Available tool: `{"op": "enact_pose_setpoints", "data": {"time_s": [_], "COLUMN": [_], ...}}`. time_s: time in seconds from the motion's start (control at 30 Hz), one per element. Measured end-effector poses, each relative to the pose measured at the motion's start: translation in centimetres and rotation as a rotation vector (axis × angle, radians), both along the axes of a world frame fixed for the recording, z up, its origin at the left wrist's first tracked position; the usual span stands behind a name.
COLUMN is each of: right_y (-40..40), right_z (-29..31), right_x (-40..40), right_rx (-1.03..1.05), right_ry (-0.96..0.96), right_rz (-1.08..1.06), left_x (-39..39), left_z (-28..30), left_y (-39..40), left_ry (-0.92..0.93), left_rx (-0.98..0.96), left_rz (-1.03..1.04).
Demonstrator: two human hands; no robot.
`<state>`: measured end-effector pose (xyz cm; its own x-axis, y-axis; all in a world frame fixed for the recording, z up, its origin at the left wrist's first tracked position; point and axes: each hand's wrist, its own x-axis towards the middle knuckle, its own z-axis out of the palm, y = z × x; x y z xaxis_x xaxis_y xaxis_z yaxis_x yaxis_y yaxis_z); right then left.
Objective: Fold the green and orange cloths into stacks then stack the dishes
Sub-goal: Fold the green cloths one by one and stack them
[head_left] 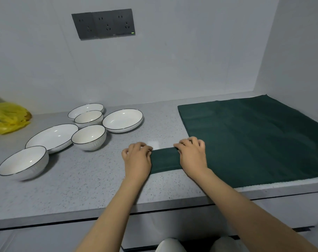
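We grip a folded strip of green cloth (pixel 164 160) with curled fingers, left hand (pixel 137 160) and right hand (pixel 192 155) at either end, near the counter's (pixel 82 179) front edge; dishes (pixel 89 137) sit unstacked left.

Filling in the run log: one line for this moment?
phase: folding green cloth | left hand, right hand: gripping cloth | dishes: unstacked

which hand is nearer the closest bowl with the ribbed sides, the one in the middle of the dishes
Left. The left hand grips the folded green cloth just right of that ribbed bowl; the right hand holds the cloth's other side, farther right.
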<state>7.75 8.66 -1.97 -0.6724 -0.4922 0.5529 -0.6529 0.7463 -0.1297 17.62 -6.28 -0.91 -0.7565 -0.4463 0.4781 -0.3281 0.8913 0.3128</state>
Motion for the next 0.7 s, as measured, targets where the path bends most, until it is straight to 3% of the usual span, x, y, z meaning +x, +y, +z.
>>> {"op": "enact_pose_setpoints", "data": {"time_s": [0.1, 0.23, 0.33, 0.7], "right_y": [0.4, 1.1, 1.5, 1.8], "right_z": [0.3, 1.3, 1.3, 1.1], "right_x": [0.2, 1.5, 2.3, 2.0], "right_rx": [-0.028, 0.157, 0.247, 0.447], "right_ry": [-0.014, -0.221, -0.294, -0.35], "right_rz": [0.1, 0.161, 0.152, 0.025], "left_x": [0.0, 0.1, 0.2, 2.3], "left_z": [1.0, 0.6, 0.1, -0.4], "left_y": [1.9, 3.6, 3.7, 1.4], "left_ry": [-0.179, -0.4, -0.445, -0.483], "left_rx": [-0.06, -0.125, -0.154, 0.042], "left_rz": [-0.145, -0.156, -0.173, -0.145]}}
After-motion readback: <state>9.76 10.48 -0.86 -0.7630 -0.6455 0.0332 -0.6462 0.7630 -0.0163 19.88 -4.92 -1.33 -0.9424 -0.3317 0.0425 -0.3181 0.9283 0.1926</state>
